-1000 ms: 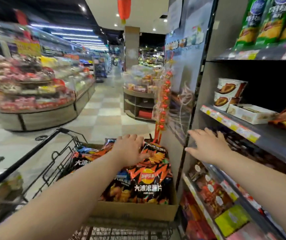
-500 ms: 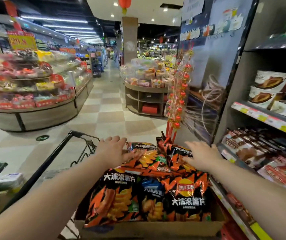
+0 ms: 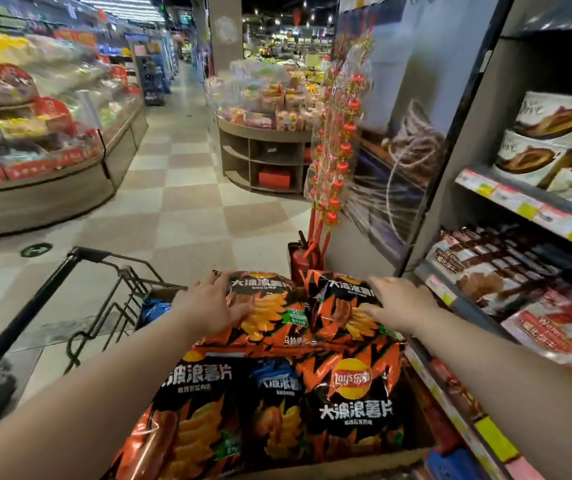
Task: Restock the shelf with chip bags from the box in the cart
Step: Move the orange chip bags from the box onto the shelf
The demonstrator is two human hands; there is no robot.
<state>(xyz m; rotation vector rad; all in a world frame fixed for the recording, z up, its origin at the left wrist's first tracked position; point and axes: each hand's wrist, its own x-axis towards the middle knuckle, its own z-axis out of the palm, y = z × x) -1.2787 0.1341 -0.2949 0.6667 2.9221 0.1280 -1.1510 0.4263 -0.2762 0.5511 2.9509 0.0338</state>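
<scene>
**Chip bags** (image 3: 346, 403): orange-black, heaped in the cardboard box (image 3: 381, 461) in the cart (image 3: 28, 317).

**Top pair:** lie side by side at the box's far end. Long axes run away from the person.

**Left grip** (image 3: 208, 306): fingers spread, palm laid on the left top bag (image 3: 267, 317), thumb on its face. Not closed round it.

**Right grip** (image 3: 398, 303): likewise flat and unclosed on the right top bag (image 3: 340, 306).

**Shelf** (image 3: 533, 211): just right of the box. The right grip is nearer.

**Change:** a second ago the right grip was at the shelf edge, with only the left on the bags. Now both touch.
</scene>
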